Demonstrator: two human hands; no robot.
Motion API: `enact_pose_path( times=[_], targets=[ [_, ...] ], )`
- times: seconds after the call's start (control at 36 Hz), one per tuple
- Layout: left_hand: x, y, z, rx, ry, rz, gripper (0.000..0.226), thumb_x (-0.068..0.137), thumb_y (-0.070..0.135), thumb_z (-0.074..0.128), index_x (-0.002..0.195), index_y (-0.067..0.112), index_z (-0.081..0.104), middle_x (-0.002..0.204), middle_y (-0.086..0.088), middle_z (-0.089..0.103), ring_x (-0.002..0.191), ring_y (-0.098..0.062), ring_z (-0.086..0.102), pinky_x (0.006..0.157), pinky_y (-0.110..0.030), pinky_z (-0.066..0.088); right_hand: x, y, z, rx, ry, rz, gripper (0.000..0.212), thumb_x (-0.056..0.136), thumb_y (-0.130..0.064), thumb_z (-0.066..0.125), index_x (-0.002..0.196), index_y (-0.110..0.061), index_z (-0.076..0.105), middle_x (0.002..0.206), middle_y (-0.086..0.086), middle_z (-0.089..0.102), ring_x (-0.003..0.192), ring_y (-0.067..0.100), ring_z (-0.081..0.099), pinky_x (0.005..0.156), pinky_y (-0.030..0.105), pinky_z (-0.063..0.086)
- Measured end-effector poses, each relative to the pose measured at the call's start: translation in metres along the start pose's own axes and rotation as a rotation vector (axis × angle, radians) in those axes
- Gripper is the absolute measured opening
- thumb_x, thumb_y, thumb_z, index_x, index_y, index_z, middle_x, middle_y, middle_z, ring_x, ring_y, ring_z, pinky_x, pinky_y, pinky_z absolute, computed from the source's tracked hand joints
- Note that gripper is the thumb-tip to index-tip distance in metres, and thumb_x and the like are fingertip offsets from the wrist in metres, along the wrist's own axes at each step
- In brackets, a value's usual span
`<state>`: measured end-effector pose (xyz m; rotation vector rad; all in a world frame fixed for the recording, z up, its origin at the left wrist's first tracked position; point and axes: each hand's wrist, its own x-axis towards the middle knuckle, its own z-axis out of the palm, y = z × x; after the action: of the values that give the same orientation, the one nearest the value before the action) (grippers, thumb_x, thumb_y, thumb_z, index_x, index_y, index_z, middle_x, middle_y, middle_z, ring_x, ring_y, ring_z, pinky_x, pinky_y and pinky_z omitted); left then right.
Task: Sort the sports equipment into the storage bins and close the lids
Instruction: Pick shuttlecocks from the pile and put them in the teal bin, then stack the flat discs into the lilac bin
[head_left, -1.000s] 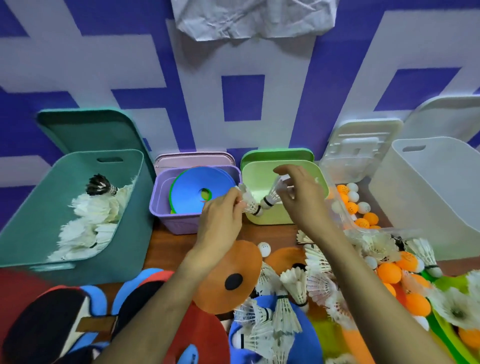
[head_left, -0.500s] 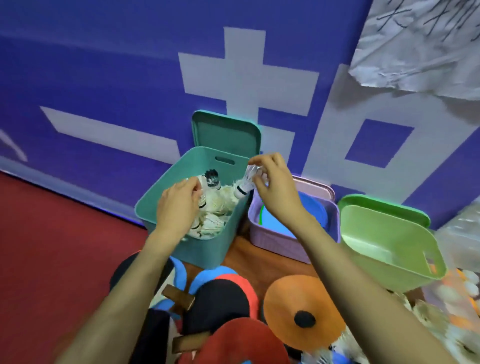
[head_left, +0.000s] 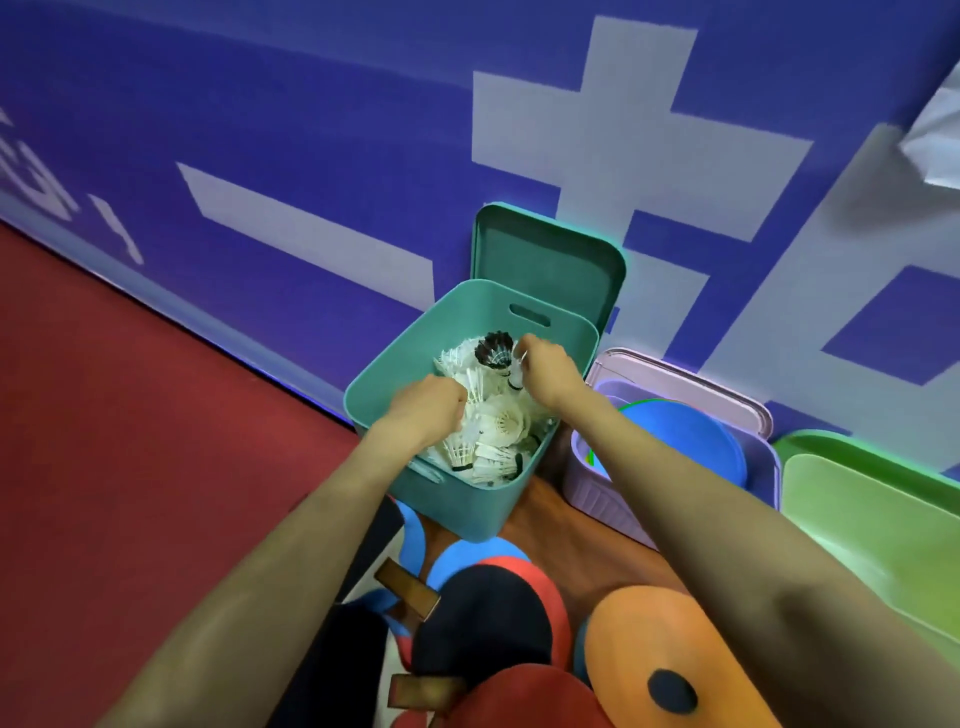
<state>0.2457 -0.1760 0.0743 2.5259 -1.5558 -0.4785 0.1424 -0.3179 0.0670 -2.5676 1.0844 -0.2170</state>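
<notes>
R hand (head_left: 545, 370) grip pinches shuttlecock (head_left: 515, 375) over teal bin (head_left: 462, 501); L hand (head_left: 427, 409) curled into pile (head_left: 498, 428) inside, grip can't tell

Arms outstretched, left hand (head_left: 428, 410) and right hand (head_left: 546, 370) curled

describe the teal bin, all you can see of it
The teal bin is smooth plastic with rounded corners and a slot handle in its far side. It stands upright and open, its lid propped behind it against the wall. Inside lie white shuttlecocks and one black shuttlecock. The left hand and right hand reach in; the right pinches a shuttlecock. The purple bin stands close on its right.
</notes>
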Motion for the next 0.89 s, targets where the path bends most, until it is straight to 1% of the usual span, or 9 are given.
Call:
enact_pose_path(
  times=[0.08, 0.19, 0.28, 0.33, 0.44, 0.58, 0.67, 0.78, 0.89],
  targets=[
    [0.001, 0.003, -0.005, 0.058, 0.035, -0.033, 0.014, 0.084, 0.003, 0.053, 0.084, 0.009, 0.065, 0.092, -0.002, 0.067, 0.086, -0.025, 0.063, 0.074, -0.036, 0.052, 0.001, 0.003, 0.004, -0.053, -0.122, 0.023, 0.037, 0.091, -0.001, 0.041, 0.124, -0.011, 0.054, 0.122, 0.018, 0.060, 0.110, 0.034, 0.056, 0.089, 0.036, 0.044],
    [-0.003, 0.009, -0.007, 0.111, 0.105, -0.073, 0.012, 0.084, 0.000, 0.049, 0.080, 0.007, 0.058, 0.081, -0.006, 0.058, 0.090, -0.030, 0.062, 0.066, -0.032, 0.042, -0.012, 0.006, -0.004, -0.028, -0.111, -0.014, 0.039, 0.093, -0.006, 0.041, 0.131, -0.012, 0.049, 0.126, 0.017, 0.059, 0.115, 0.034, 0.054, 0.097, 0.039, 0.043],
    [-0.009, 0.020, 0.001, 0.149, 0.163, -0.038, 0.027, 0.087, 0.008, 0.053, 0.112, 0.008, 0.063, 0.114, -0.010, 0.060, 0.106, -0.030, 0.055, 0.081, -0.035, 0.042, -0.033, 0.012, -0.016, -0.020, -0.067, -0.045, 0.037, 0.094, -0.012, 0.045, 0.130, -0.012, 0.050, 0.130, 0.015, 0.056, 0.118, 0.032, 0.051, 0.100, 0.039, 0.040],
    [-0.015, 0.031, 0.004, 0.157, 0.214, -0.004, 0.033, 0.089, 0.016, 0.055, 0.121, 0.008, 0.060, 0.124, -0.010, 0.056, 0.115, -0.030, 0.049, 0.093, -0.037, 0.039, -0.053, 0.017, -0.024, 0.024, -0.034, -0.062, 0.035, 0.093, -0.013, 0.046, 0.128, -0.010, 0.052, 0.129, 0.014, 0.055, 0.118, 0.031, 0.051, 0.099, 0.039, 0.041],
    [-0.035, 0.058, 0.010, 0.102, 0.317, 0.079, 0.033, 0.090, 0.023, 0.054, 0.121, 0.012, 0.060, 0.126, -0.008, 0.055, 0.119, -0.028, 0.045, 0.099, -0.036, 0.033, -0.103, 0.027, -0.040, 0.121, 0.036, -0.117, 0.030, 0.093, -0.013, 0.050, 0.122, -0.008, 0.057, 0.124, 0.013, 0.058, 0.113, 0.028, 0.053, 0.096, 0.030, 0.040],
    [-0.078, 0.097, 0.031, 0.009, 0.400, 0.256, 0.029, 0.091, 0.026, 0.054, 0.118, 0.019, 0.060, 0.119, -0.002, 0.057, 0.117, -0.024, 0.045, 0.096, -0.033, 0.028, -0.174, 0.041, -0.049, 0.235, 0.147, -0.101, 0.027, 0.091, -0.009, 0.055, 0.117, -0.004, 0.062, 0.118, 0.014, 0.063, 0.111, 0.027, 0.055, 0.087, 0.019, 0.033],
    [-0.101, 0.115, 0.049, -0.026, 0.351, 0.328, 0.029, 0.090, 0.025, 0.056, 0.118, 0.020, 0.060, 0.116, -0.003, 0.058, 0.115, -0.025, 0.048, 0.094, -0.033, 0.028, -0.211, 0.057, -0.041, 0.265, 0.147, -0.087, 0.024, 0.088, -0.004, 0.059, 0.111, -0.002, 0.064, 0.112, 0.014, 0.065, 0.108, 0.029, 0.058, 0.087, 0.021, 0.034],
    [-0.118, 0.134, 0.080, 0.023, 0.159, 0.351, 0.034, 0.093, 0.029, 0.049, 0.126, 0.024, 0.053, 0.124, 0.001, 0.053, 0.117, -0.021, 0.044, 0.096, -0.032, 0.029, -0.253, 0.084, -0.025, 0.275, 0.111, 0.015, 0.024, 0.090, -0.009, 0.059, 0.114, -0.005, 0.062, 0.114, 0.011, 0.063, 0.109, 0.024, 0.056, 0.087, 0.022, 0.038],
    [-0.130, 0.145, 0.113, 0.110, -0.082, 0.394, 0.035, 0.089, 0.034, 0.056, 0.122, 0.022, 0.055, 0.125, -0.001, 0.053, 0.119, -0.023, 0.044, 0.099, -0.034, 0.034, -0.287, 0.121, -0.005, 0.099, 0.000, 0.163, 0.033, 0.092, -0.020, 0.058, 0.123, -0.011, 0.056, 0.120, 0.011, 0.056, 0.114, 0.028, 0.051, 0.092, 0.036, 0.043]
  ],
)
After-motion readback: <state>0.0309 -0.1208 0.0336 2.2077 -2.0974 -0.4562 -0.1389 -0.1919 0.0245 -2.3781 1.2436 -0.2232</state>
